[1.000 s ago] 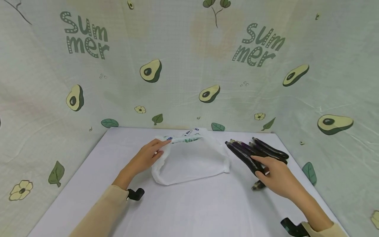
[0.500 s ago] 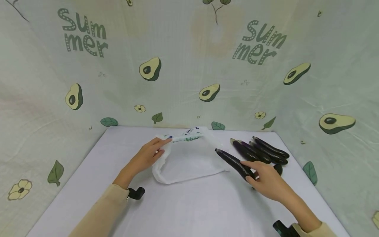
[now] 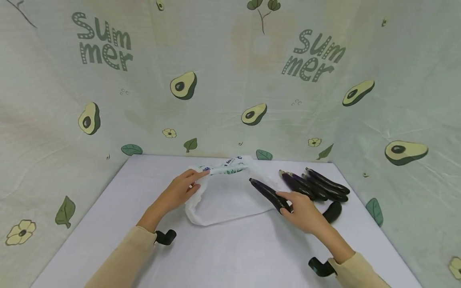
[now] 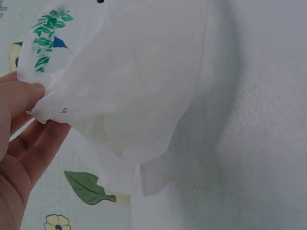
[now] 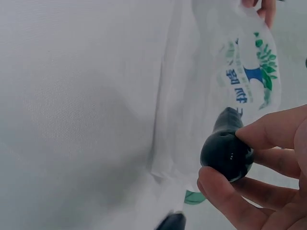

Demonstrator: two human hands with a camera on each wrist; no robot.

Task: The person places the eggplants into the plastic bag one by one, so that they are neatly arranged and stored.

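Observation:
My left hand (image 3: 183, 189) pinches the edge of a thin white plastic bag (image 3: 230, 196), printed in green and blue, and keeps its mouth spread. In the left wrist view the bag's rim (image 4: 53, 112) lies between thumb and fingers. My right hand (image 3: 300, 211) grips a long dark eggplant (image 3: 268, 194) near its thick end. The eggplant's narrow end points away to the left and overlaps the bag's right side in the head view. Thumb and fingertips close around its round end (image 5: 226, 155) in the right wrist view.
Several more eggplants (image 3: 324, 187) lie side by side at the table's back right. One separate eggplant (image 3: 333, 212) lies nearer, partly behind my right wrist. A printed cloth (image 3: 223, 96) hangs behind and beside the white table (image 3: 223, 260).
My right hand has carried one eggplant leftward from the pile to the bag's right side. The left hand has stayed in place on the bag.

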